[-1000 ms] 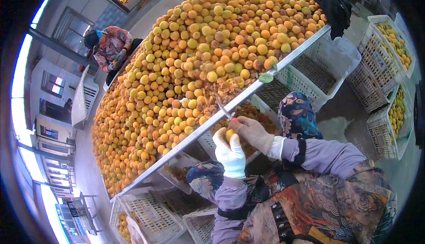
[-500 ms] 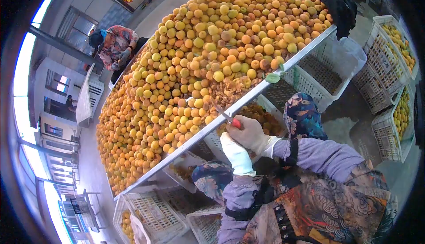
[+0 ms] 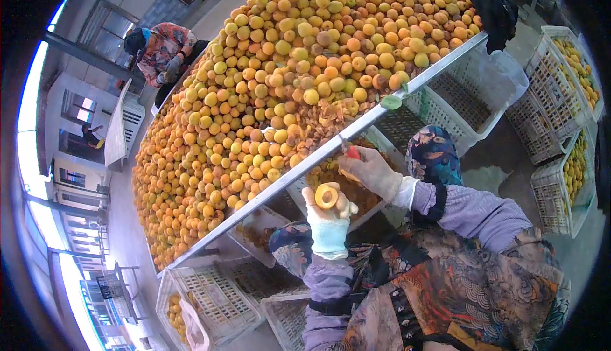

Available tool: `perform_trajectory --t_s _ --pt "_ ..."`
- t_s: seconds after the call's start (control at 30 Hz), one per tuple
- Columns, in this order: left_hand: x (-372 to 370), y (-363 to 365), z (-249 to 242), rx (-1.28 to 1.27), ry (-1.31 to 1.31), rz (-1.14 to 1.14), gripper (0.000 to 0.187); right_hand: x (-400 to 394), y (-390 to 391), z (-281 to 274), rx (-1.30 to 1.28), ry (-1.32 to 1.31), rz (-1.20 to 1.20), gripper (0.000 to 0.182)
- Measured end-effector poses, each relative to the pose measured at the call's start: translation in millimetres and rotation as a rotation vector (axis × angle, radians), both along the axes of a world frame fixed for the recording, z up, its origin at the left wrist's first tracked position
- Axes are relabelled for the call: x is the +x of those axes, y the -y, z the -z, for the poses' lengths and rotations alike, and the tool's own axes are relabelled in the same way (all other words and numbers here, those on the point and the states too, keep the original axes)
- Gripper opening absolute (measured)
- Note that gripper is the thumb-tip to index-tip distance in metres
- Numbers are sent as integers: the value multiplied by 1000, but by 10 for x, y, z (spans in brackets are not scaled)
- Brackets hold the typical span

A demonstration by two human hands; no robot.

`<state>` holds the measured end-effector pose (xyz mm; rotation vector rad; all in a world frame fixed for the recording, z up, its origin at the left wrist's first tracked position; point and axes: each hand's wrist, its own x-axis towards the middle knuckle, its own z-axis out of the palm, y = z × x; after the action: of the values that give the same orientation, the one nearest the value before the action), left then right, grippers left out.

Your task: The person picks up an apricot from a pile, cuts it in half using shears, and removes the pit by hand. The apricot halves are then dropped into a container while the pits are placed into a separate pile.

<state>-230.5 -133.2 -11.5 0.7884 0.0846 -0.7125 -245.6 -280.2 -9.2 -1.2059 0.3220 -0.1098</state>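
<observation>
My left hand point(image 3: 332, 224), in a pale glove, is closed around a halved apricot point(image 3: 327, 196), its cut face turned up with a brown centre. Close beside it, my gloved right hand point(image 3: 377, 176) grips a knife by its red handle point(image 3: 352, 152), the blade pointing toward the table's metal edge point(image 3: 254, 205). A bit of orange fruit point(image 3: 347, 175) shows under the right fingers. Both hands are on my side of the edge, above a crate point(image 3: 380, 142) holding cut fruit. Beyond the edge lies a heap of apricots point(image 3: 267, 96), with torn brownish pieces point(image 3: 328, 119) near the rim.
Plastic crates stand below the table, one at lower left point(image 3: 216, 294) and another at right point(image 3: 468, 96). Stacked crates of fruit point(image 3: 554, 122) are farther right. A black bag point(image 3: 493, 10) hangs at the table corner. Another person point(image 3: 167, 55) sits across the heap.
My hands have moved apart from each other. My left hand has turned and lowered, bringing the halved apricot into view. The knife has drawn back from the heap toward me.
</observation>
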Motion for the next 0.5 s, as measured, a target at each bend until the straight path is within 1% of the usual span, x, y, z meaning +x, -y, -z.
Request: perform_trajectory --t_s 0.03,0.07,0.1,0.13,0.17,0.23,0.27,0.3,0.37,0.43,0.47,0.5 --pt "0 -6 -6 81 28 -80 57 -15 15 45 -1 -1 -2 23" --pt "61 -93 77 1 -27 -32 60 -12 28 126 -312 58 -31 24" --pt "66 -101 65 -2 -25 -36 60 3 40 207 -625 120 -60 25" --pt "62 -110 49 29 -21 -57 60 25 57 284 -863 190 9 22" --pt "53 -123 45 60 -18 -81 59 35 53 245 -864 192 2 22" --pt "46 -163 78 29 -5 -70 58 74 55 157 -495 102 158 26" --pt "38 -175 93 1 8 -48 56 90 69 -7 -282 26 111 22" --pt "19 -158 66 1 6 -51 56 74 83 -173 -283 24 107 22" --pt "-22 -70 -43 -143 -88 -33 52 36 111 -493 318 8 -21 15" --pt "-71 -37 -69 -31 -45 -73 51 -29 37 -613 324 97 9 12" --pt "-80 -22 -35 6 12 -85 50 -51 17 -639 311 171 14 13" --pt "-78 -7 -5 19 -4 -101 50 -46 26 -691 291 263 20 13"
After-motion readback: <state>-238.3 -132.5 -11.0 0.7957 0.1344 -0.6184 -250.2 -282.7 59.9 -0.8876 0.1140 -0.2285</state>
